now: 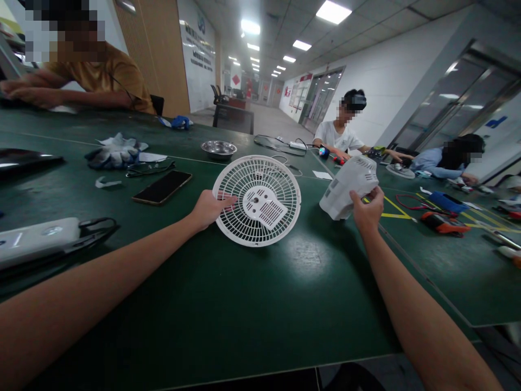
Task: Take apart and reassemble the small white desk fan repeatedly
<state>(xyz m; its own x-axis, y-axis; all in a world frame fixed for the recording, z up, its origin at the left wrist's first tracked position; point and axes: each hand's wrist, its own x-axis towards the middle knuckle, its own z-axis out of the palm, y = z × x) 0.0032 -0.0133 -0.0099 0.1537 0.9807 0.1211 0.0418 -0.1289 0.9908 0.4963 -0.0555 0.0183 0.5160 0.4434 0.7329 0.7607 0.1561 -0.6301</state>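
My left hand [209, 209] grips the left rim of a round white fan grille [262, 209], its thumb lying over the slats. The grille is tilted up to face me and has a solid slotted plate at its centre. On the right, my right hand [368, 206] is closed around the lower right side of a white plastic housing [348, 184] with vent slots, held above the table. The two parts are apart from each other. Some fingers of each hand are hidden behind what it holds.
Behind the grille stand a metal bowl [218, 149] and a white power strip [298, 145]. A phone [163, 187], gloves [116, 152] and a white device [38, 239] lie on the left of the green table [260, 309]. An orange multimeter [443, 224] lies right. Several people sit around.
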